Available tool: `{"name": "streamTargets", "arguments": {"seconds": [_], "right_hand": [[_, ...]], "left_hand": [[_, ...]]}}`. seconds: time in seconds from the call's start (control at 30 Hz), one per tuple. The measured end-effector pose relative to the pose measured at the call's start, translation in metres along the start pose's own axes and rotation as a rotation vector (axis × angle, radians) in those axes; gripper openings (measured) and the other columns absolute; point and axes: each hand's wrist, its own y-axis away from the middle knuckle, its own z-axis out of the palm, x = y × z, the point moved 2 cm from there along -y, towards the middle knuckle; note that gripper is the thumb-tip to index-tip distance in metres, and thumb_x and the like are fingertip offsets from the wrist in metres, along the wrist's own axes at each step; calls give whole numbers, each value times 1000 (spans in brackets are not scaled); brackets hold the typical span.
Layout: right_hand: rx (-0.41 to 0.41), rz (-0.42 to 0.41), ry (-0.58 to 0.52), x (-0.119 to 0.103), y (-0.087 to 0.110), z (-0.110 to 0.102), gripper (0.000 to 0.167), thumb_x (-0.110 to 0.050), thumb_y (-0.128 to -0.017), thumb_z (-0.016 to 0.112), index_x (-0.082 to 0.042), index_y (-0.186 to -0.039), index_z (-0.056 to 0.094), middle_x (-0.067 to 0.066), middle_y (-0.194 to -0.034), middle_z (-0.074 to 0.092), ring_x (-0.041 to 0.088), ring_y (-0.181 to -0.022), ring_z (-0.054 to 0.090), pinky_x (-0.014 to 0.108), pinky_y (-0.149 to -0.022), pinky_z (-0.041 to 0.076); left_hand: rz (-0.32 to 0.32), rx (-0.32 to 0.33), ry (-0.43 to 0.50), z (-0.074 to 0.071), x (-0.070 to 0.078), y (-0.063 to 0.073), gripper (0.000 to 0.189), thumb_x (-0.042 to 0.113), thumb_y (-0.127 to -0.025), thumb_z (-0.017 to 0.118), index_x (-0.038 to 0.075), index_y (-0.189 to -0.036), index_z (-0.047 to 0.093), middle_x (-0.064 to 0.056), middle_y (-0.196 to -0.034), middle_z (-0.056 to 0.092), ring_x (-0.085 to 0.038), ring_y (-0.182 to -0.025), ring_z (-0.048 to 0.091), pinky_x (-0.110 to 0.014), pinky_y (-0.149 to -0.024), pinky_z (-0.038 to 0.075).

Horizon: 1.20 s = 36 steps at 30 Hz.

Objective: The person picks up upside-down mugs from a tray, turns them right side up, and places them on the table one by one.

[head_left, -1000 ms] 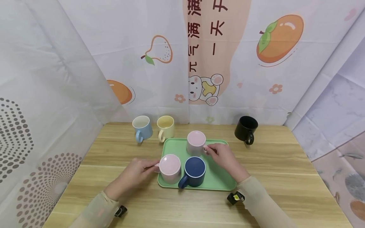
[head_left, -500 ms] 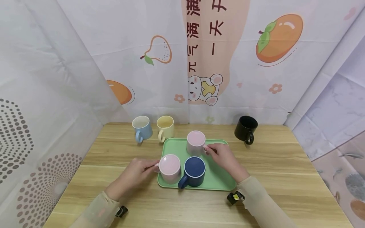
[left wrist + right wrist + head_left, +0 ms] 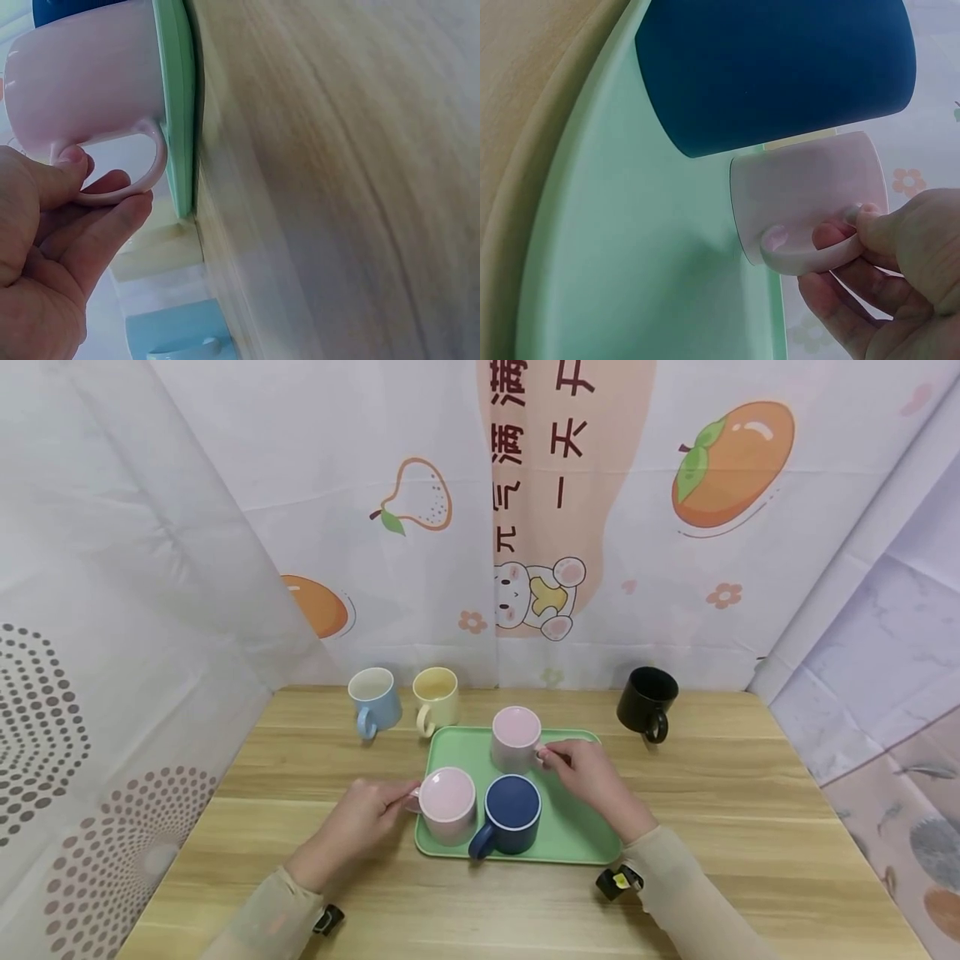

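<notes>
A: Where is the left grip [image 3: 360,814]?
B: At the front left of the tray [image 3: 570,828], pinching the front pink mug [image 3: 447,812] by its handle [image 3: 159,155].
A: And the right grip [image 3: 588,768]?
B: Pinching too, on the handle [image 3: 802,262] of the rear pink mug [image 3: 516,741]. That mug is near the middle of the tray's back edge.
A: Which way up are they?
B: Both upside down, flat bases up. The front one's handle points left, the rear one's right.
A: Anything else on the tray?
B: A navy mug [image 3: 512,814], also base up, just to the right of the front pink one, its handle toward the front left.
A: And off it?
B: Three upright mugs at the back of the desk [image 3: 465,918]. Blue mug [image 3: 377,704] and yellow mug [image 3: 437,697] side by side on the left, black mug [image 3: 647,700] on the right.
A: Behind those?
B: A white cloth [image 3: 420,577] printed with fruit, flowers and dark red characters.
</notes>
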Motion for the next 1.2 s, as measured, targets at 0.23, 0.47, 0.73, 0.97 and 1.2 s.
{"name": "streamTargets", "arguments": {"seconds": [0.23, 0.47, 0.73, 0.97, 1.2], "right_hand": [[-3, -1, -2, -1, 1, -1, 19, -16, -108, 71, -5, -104, 85, 0, -86, 78, 11, -66, 52, 24, -56, 41], [3, -11, -10, -2, 2, -2, 19, -15, -108, 71, -4, -103, 85, 2, -87, 79, 11, -68, 55, 24, -57, 44], [2, -19, -8, -1, 1, -2, 18, -15, -108, 71, -4, -103, 85, 1, -87, 79, 11, -68, 55, 24, -57, 44], [5, -9, -21, -2, 1, -1, 18, -15, -107, 72, -4, -105, 85, 1, -88, 80, 11, -69, 56, 24, -58, 45], [18, -23, -19, -3, 3, -2, 19, -15, -107, 72, -4, -103, 85, 1, -86, 79, 10, -68, 55, 25, -57, 44]], "left_hand": [[61, 79, -68, 3, 3, 1, 33, -13, -84, 84, 0, -114, 83, -15, -106, 82, -29, -92, 82, -40, -79, 68], [117, 145, -124, 3, 5, 0, 39, -16, -80, 84, -2, -116, 80, -17, -106, 82, -30, -91, 82, -41, -77, 68], [111, 251, -147, 0, 7, -3, 39, -21, -77, 81, -1, -111, 80, -15, -98, 83, -28, -80, 82, -39, -67, 67], [20, 426, -75, -10, 7, -12, 35, -24, -79, 78, -9, -110, 81, -22, -94, 81, -30, -74, 81, -37, -61, 66], [-182, 485, 173, -23, 18, -25, 26, -24, -89, 67, -12, -108, 81, -19, -85, 80, -18, -65, 77, -15, -59, 59]]}}
